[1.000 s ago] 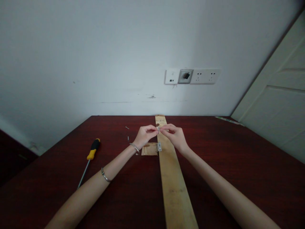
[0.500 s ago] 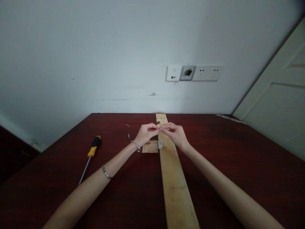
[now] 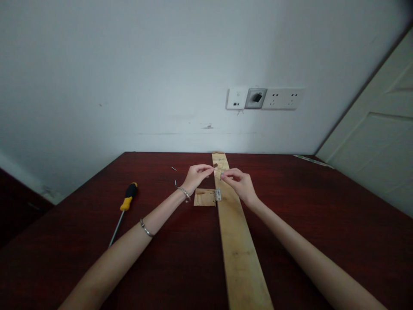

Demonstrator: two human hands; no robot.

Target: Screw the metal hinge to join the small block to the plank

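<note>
On the table (image 3: 322, 206), the screwdriver (image 3: 124, 211) lies left of the plank (image 3: 238, 241) and block (image 3: 204, 197).

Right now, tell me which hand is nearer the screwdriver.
Left. The left hand sits right of the screwdriver; the right hand is farther right, over the plank.

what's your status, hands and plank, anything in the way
Pinched shut, left hand and right hand, above far end of plank; contents too small to tell. A hinge joins small block to plank. Off left: screwdriver, loose screws, nothing blocking.

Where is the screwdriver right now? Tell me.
Head view: the screwdriver lies on the red-brown table, on the left, just outside the left forearm, apart from the plank.
</note>
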